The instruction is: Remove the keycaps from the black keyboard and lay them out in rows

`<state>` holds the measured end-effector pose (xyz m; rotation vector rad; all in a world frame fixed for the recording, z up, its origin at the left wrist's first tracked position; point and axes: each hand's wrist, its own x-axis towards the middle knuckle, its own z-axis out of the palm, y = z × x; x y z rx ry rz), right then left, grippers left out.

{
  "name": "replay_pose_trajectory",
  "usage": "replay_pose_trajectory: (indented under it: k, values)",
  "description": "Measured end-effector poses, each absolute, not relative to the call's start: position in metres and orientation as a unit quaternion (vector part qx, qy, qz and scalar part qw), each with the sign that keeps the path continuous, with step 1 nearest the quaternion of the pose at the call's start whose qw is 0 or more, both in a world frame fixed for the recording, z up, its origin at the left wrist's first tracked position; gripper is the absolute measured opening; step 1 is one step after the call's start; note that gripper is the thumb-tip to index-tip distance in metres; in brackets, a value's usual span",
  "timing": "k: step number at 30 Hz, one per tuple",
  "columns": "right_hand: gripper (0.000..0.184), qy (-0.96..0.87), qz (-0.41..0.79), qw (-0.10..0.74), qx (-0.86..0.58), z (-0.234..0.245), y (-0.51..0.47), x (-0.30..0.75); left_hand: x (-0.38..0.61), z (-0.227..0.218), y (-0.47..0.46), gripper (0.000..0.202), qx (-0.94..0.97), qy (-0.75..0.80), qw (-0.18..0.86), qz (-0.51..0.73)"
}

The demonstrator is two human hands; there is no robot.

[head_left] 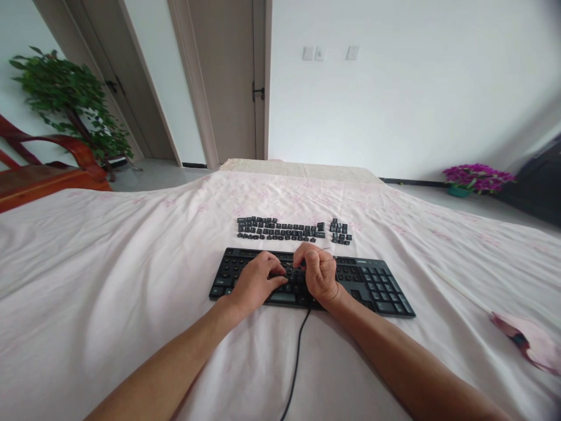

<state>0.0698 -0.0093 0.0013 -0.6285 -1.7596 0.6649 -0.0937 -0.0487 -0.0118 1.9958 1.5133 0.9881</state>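
Observation:
A black keyboard [379,275] lies on the cloth, with keycaps gone from much of its left and middle part; the number pad has its caps. My left hand [256,278] rests on the keyboard, thumb and fingers apart at the keys, nothing visibly held. Over the keyboard's middle my right hand [319,272] is closed, with thin wire loops [328,250] sticking out past its fingers, like a wire keycap puller; the rest of that tool is hidden. Behind the keyboard, loose black keycaps [280,231] lie in rows, with a smaller group of keycaps [339,232] to the right.
A pink-patterned cloth [175,251] with folds covers the surface. The keyboard's black cable [298,351] runs toward me between my arms. At right lies a pink item on a thin stick [528,342]. A wooden chair [65,158] and a plant [65,93] stand at left.

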Motion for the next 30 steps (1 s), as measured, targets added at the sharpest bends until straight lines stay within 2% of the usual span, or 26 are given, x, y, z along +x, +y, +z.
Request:
replay_pose_trajectory:
  k: [5,10,13,17,22,30]
  values:
    - [0.054,-0.771,0.195,0.538,-0.279,0.007,-0.008,0.075,-0.095,-0.014,-0.051,0.007,0.682,0.542,0.262,0.414]
    - [0.038,-0.833,0.141,0.474,-0.248,0.009,-0.006,0.078,-0.098,-0.016,-0.055,0.010,0.635,0.520,0.302,0.485]
    - [0.026,-0.849,0.142,0.449,-0.240,0.006,-0.005,0.076,-0.099,-0.016,-0.057,0.010,0.632,0.521,0.265,0.510]
    - [0.009,-0.849,0.118,0.459,-0.235,0.001,-0.005,0.074,-0.098,-0.013,-0.061,0.008,0.653,0.517,0.189,0.520]
    - [0.004,-0.843,0.120,0.486,-0.196,-0.001,-0.005,0.073,-0.099,-0.010,-0.063,0.008,0.660,0.516,0.152,0.525]
    - [0.004,-0.841,0.140,0.479,-0.208,-0.005,-0.003,0.071,-0.100,-0.006,-0.062,0.008,0.665,0.504,0.118,0.538]
